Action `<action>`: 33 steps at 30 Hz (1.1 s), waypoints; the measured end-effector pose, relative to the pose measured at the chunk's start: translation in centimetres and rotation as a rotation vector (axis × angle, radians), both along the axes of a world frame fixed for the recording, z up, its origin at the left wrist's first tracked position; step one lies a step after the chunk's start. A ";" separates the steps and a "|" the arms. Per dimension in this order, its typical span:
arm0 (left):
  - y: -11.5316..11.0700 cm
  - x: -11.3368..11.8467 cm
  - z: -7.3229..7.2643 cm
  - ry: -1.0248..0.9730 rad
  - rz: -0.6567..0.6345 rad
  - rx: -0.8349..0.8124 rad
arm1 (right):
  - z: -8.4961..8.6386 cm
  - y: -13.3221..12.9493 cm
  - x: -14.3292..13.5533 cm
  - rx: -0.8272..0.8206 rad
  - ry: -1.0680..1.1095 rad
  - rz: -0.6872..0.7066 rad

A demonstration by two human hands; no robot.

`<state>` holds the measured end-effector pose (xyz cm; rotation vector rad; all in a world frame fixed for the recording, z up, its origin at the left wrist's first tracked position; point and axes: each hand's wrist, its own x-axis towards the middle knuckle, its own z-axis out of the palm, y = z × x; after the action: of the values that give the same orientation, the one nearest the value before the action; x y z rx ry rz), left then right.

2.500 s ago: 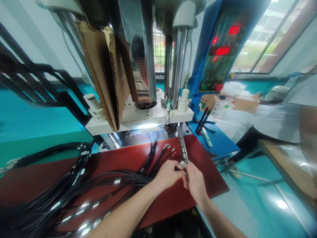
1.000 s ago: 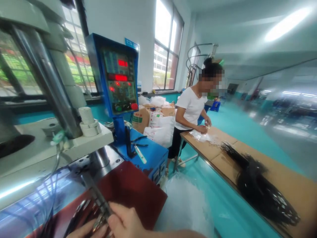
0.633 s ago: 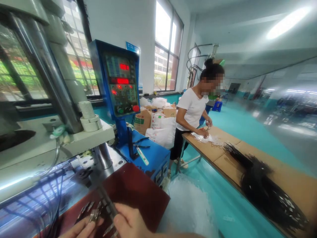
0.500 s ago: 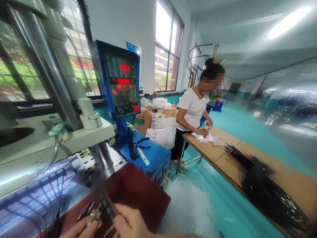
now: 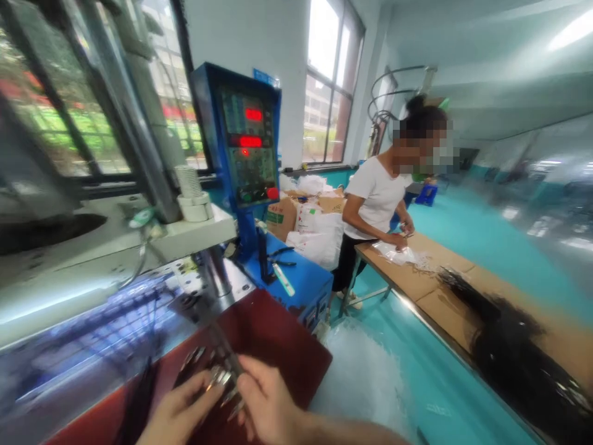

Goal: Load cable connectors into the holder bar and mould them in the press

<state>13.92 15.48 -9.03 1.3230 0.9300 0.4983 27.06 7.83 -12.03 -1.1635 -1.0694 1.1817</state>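
Over a dark red board [image 5: 278, 340], my left hand [image 5: 185, 402] pinches small shiny metal parts [image 5: 221, 376] between thumb and fingers. Beside it, my right hand [image 5: 269, 395] is closed on a flat grey metal bar [image 5: 223, 346], which slants up and left toward the machine. More small metal pieces [image 5: 192, 358] lie on the board just behind my fingers. Black cables [image 5: 141, 389] hang at the board's left side.
At the left stands a press [image 5: 199, 225] with a blue control box [image 5: 241, 136]. Pliers [image 5: 282, 256] and a cutter [image 5: 283, 279] lie on a blue cabinet [image 5: 308, 284]. A person [image 5: 375, 198] works at a table [image 5: 426, 303] bearing black cables [image 5: 514, 352].
The whole view has shifted, so the machine, table and hands appear farther right. Both hands keep their holds. Fewer red lamps glow on the control box.
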 end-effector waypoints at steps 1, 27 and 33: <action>-0.3 0.1 0.1 0.016 -0.017 0.056 | 0.2 -0.2 0.1 -0.009 -0.006 -0.001; -1.2 0.3 -0.5 0.073 0.112 0.276 | 1.3 0.0 -0.1 -0.132 -0.258 -0.021; -0.6 -0.8 0.5 -0.036 0.157 0.154 | 1.3 -0.2 -0.1 -0.140 -0.152 -0.053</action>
<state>13.16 14.89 -8.49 1.3803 0.9858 0.7254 26.96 7.61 -10.68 -1.4010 -1.0760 1.1560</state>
